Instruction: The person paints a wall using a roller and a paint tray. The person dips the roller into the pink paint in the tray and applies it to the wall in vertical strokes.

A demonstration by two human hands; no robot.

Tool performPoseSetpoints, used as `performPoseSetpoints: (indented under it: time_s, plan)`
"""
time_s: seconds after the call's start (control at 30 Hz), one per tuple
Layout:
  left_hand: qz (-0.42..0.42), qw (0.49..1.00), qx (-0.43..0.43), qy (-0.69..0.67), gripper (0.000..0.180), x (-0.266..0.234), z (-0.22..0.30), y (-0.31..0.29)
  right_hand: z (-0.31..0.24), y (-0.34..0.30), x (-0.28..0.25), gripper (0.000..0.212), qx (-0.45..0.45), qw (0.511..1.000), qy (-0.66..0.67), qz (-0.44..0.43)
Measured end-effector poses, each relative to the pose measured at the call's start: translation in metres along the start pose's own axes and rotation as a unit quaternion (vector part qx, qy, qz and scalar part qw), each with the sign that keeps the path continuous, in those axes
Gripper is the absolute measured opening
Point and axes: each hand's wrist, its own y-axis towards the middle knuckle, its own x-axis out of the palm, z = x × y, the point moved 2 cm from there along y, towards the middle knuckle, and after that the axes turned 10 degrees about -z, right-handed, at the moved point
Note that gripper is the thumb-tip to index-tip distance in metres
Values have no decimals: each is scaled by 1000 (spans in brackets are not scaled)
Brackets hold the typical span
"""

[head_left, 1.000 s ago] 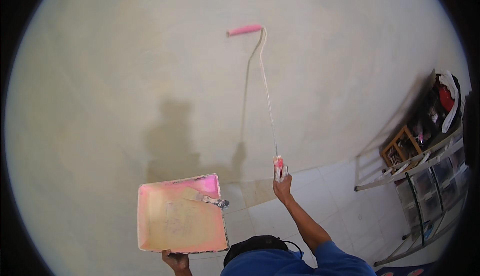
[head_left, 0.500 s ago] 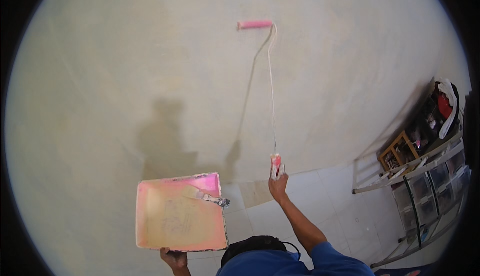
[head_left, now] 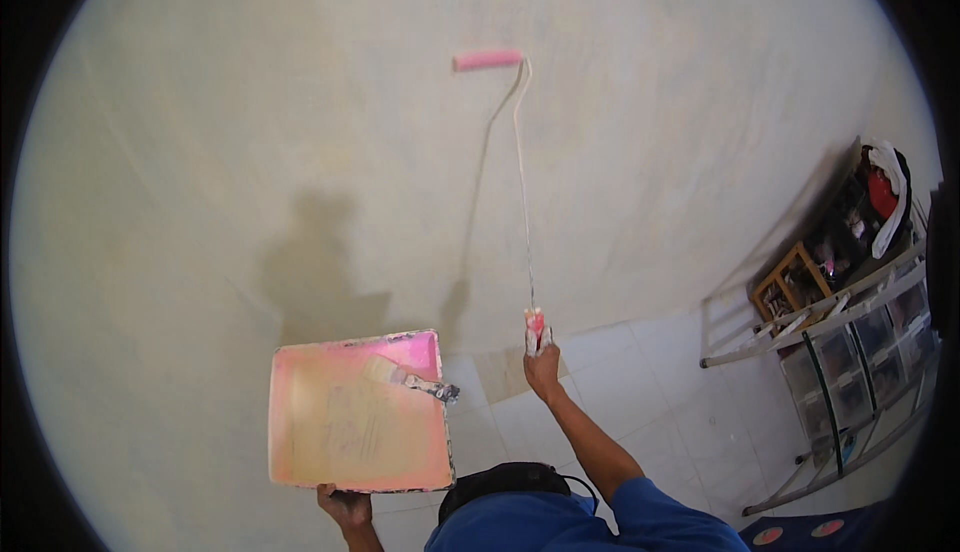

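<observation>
My right hand (head_left: pixel 542 364) is closed round the paint-smeared grip of a paint roller (head_left: pixel 487 61). Its long thin frame reaches up, and the pink sleeve lies against the pale, blotchy wall (head_left: pixel 650 132). My left hand (head_left: pixel 345 504) grips the near edge of a paint tray (head_left: pixel 283 412), the fingers partly hidden beneath it. Pink and cream paint coats the tray, with brighter pink at its far right corner. Across the tray's right side rests a paintbrush (head_left: pixel 430 385), bristles inward and its stained handle poking over the rim.
A metal ladder (head_left: pixel 840 302) lies or leans at the right, before clear plastic drawers (head_left: pixel 845 402). Behind it stand a wooden frame (head_left: pixel 795 277) and a pile with red and white cloth (head_left: pixel 885 192). White floor tiles (head_left: pixel 640 392) meet the wall's foot. My shadow falls on the wall.
The roller and my right hand have shifted left, the sleeve also slightly lower on the wall. My left hand and the tray have risen a little in view.
</observation>
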Motion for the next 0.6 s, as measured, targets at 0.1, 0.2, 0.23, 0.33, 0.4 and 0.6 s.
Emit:
performPoseSetpoints:
  time_s: [0.1, 0.2, 0.23, 0.33, 0.4, 0.6]
  plan:
    - [-3, 1000, -6, 18, 35, -7, 9, 3, 41, -40, 6, 27, 34, 997, -55, -52]
    - [-113, 992, -61, 2, 34, -12, 10, 15, 93, -70, 5, 29, 35, 992, -107, -61]
    - [-47, 998, -48, 18, 33, 7, 2, 18, 113, -81, 1, 31, 47, 986, -142, -72]
    - [-30, 998, -42, 21, 32, -14, 18, 19, 125, -110, 0, 33, 90, 978, -160, -96]
    - [-89, 994, -61, 0, 32, -24, 22, 19, 128, -128, -12, 36, 111, 975, -173, -89]
    - [25, 998, -35, 44, 24, 5, 13, 19, 124, -168, -50, 39, 165, 960, -219, -56]
